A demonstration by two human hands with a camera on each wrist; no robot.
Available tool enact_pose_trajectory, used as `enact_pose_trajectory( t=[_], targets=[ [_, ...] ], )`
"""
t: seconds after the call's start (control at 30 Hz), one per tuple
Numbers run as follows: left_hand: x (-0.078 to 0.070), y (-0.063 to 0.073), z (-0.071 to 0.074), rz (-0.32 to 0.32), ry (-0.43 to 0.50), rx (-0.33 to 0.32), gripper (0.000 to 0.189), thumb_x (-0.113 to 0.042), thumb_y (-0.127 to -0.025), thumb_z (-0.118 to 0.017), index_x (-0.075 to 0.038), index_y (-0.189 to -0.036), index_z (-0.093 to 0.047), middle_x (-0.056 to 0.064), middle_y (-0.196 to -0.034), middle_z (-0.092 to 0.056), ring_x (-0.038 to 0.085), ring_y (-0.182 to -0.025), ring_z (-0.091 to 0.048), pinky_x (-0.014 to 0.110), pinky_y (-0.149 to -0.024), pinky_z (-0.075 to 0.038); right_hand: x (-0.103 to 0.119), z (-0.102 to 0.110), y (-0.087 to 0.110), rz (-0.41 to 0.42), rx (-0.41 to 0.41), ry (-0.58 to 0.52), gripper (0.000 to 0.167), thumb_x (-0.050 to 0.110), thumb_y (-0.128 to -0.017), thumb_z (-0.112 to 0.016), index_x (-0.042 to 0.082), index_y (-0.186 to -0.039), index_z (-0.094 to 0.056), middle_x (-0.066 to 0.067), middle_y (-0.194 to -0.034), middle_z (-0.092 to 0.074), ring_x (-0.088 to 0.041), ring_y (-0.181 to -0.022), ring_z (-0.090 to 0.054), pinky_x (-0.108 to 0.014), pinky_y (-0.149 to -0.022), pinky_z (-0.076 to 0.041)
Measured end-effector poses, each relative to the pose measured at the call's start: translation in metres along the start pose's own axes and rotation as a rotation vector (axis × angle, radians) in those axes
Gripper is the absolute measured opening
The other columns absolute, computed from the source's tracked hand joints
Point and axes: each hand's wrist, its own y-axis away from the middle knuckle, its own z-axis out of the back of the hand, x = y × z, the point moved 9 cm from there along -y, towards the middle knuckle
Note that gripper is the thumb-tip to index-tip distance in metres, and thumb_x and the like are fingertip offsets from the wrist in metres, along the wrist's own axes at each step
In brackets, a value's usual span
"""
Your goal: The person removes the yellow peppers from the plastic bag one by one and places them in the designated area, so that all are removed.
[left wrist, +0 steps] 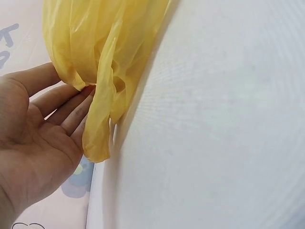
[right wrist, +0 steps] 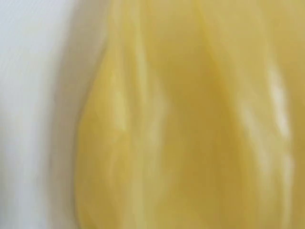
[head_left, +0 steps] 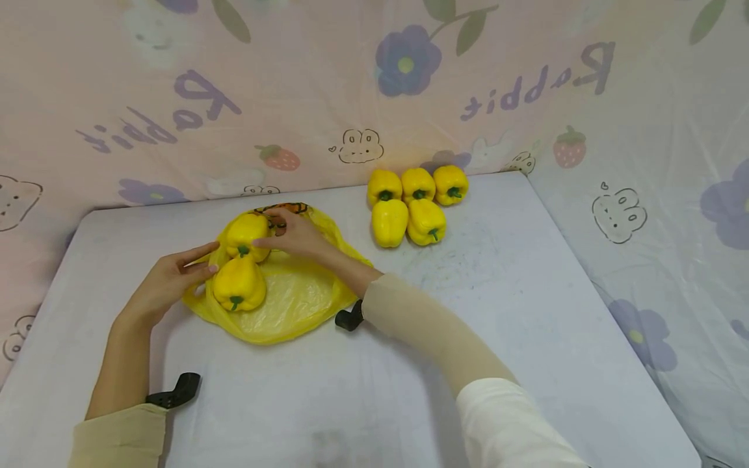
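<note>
The right hand (head_left: 298, 235) has its thumb and fingers bent about the farther pepper (head_left: 244, 232) in the yellow bag (head_left: 292, 302); the left hand (head_left: 166, 283), fingers loosely extended, touches the bag's edge. The step looks like settling peppers inside; the next move probably calls for letting go without dragging the rim. A nearer pepper (head_left: 240, 284) makes two in the one bag; five more peppers (head_left: 390, 224), three behind two, sit to the right on the table (head_left: 526, 299)

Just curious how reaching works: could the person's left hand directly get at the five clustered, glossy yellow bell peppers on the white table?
Probably not directly: the right hand and thin yellow plastic bag lie between the left hand and those five peppers.
</note>
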Motion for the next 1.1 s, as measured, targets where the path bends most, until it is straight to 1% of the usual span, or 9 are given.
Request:
enact_pose_trajectory(
  t=[0.1, 0.33, 0.43, 0.6, 0.73, 0.87, 0.97, 1.07, 1.1],
  targets=[
    [-0.001, -0.001, 0.0, -0.006, -0.001, 0.002, 0.071, -0.043, -0.1, -0.058, -0.013, -0.157, -0.03, 0.019, -0.16, -0.027, 0.04, -0.14, -0.037, 0.038, -0.107, -0.042, 0.0, -0.002, -0.001, -0.022, -0.019, -0.007, 0.075, 0.046, -0.084, -0.078, 0.02, -0.147, -0.046, -0.001, -0.141, -0.055, -0.012, -0.116, -0.057, -0.019, -0.093, -0.047],
    [-0.004, -0.003, 0.0, -0.024, 0.002, 0.006, 0.07, -0.041, -0.1, -0.059, -0.013, -0.157, -0.031, 0.019, -0.16, -0.027, 0.041, -0.14, -0.036, 0.022, -0.1, -0.045, 0.002, -0.004, -0.004, -0.074, -0.058, 0.007, 0.076, 0.05, -0.083, -0.077, 0.023, -0.147, -0.046, 0.002, -0.136, -0.057, -0.011, -0.119, -0.054, -0.022, -0.098, -0.045],
    [-0.005, -0.004, 0.0, -0.031, -0.001, 0.008, 0.069, -0.04, -0.1, -0.059, -0.012, -0.156, -0.031, 0.02, -0.16, -0.027, 0.042, -0.14, -0.036, 0.022, -0.1, -0.045, 0.001, -0.005, -0.005, -0.099, -0.054, 0.009, 0.078, 0.051, -0.083, -0.077, 0.025, -0.149, -0.044, 0.004, -0.137, -0.056, -0.01, -0.118, -0.054, -0.023, -0.099, -0.044],
    [-0.006, -0.005, 0.0, -0.037, -0.002, 0.012, 0.069, -0.039, -0.1, -0.059, -0.011, -0.156, -0.031, 0.021, -0.16, -0.026, 0.043, -0.14, -0.034, 0.029, -0.104, -0.043, 0.001, -0.005, -0.006, -0.104, -0.052, 0.005, 0.078, 0.05, -0.083, -0.078, 0.025, -0.149, -0.044, 0.003, -0.135, -0.057, -0.01, -0.114, -0.054, -0.023, -0.097, -0.045],
    [-0.003, -0.006, 0.002, -0.017, -0.011, 0.008, 0.07, -0.042, -0.1, -0.058, -0.014, -0.157, -0.03, 0.018, -0.161, -0.025, 0.041, -0.142, -0.033, 0.036, -0.107, -0.041, 0.002, -0.005, -0.008, -0.088, -0.061, -0.002, 0.076, 0.05, -0.081, -0.079, 0.025, -0.146, -0.047, 0.004, -0.129, -0.059, -0.009, -0.109, -0.055, -0.022, -0.093, -0.046],
    [0.003, -0.004, 0.004, 0.005, -0.011, -0.001, 0.07, -0.042, -0.099, -0.059, -0.015, -0.157, -0.03, 0.018, -0.161, -0.024, 0.041, -0.143, -0.03, 0.051, -0.111, -0.034, 0.002, -0.007, -0.01, -0.061, -0.061, -0.017, 0.074, 0.049, -0.08, -0.081, 0.025, -0.142, -0.05, 0.006, -0.124, -0.06, -0.007, -0.105, -0.055, -0.021, -0.089, -0.046],
    [0.005, -0.002, 0.003, 0.01, -0.005, -0.006, 0.071, -0.043, -0.099, -0.059, -0.014, -0.157, -0.031, 0.019, -0.161, -0.024, 0.042, -0.143, -0.029, 0.06, -0.11, -0.029, 0.002, -0.006, -0.009, -0.037, -0.064, -0.034, 0.073, 0.046, -0.08, -0.082, 0.024, -0.142, -0.05, 0.006, -0.124, -0.059, -0.007, -0.103, -0.055, -0.019, -0.087, -0.047],
    [0.005, -0.002, 0.002, 0.008, -0.004, -0.006, 0.072, -0.045, -0.098, -0.059, -0.015, -0.157, -0.031, 0.019, -0.161, -0.024, 0.042, -0.143, -0.029, 0.059, -0.111, -0.03, 0.001, -0.001, -0.007, -0.011, -0.072, -0.076, 0.071, 0.043, -0.08, -0.083, 0.023, -0.14, -0.051, 0.007, -0.126, -0.059, -0.006, -0.104, -0.055, -0.019, -0.087, -0.047],
    [0.004, -0.003, 0.002, 0.01, -0.014, -0.009, 0.071, -0.046, -0.098, -0.059, -0.016, -0.157, -0.032, 0.018, -0.161, -0.025, 0.041, -0.143, -0.031, 0.056, -0.111, -0.031, 0.001, 0.0, -0.006, -0.004, -0.075, -0.092, 0.071, 0.042, -0.08, -0.083, 0.023, -0.14, -0.051, 0.007, -0.127, -0.058, -0.006, -0.105, -0.055, -0.018, -0.087, -0.047]
  ],
)
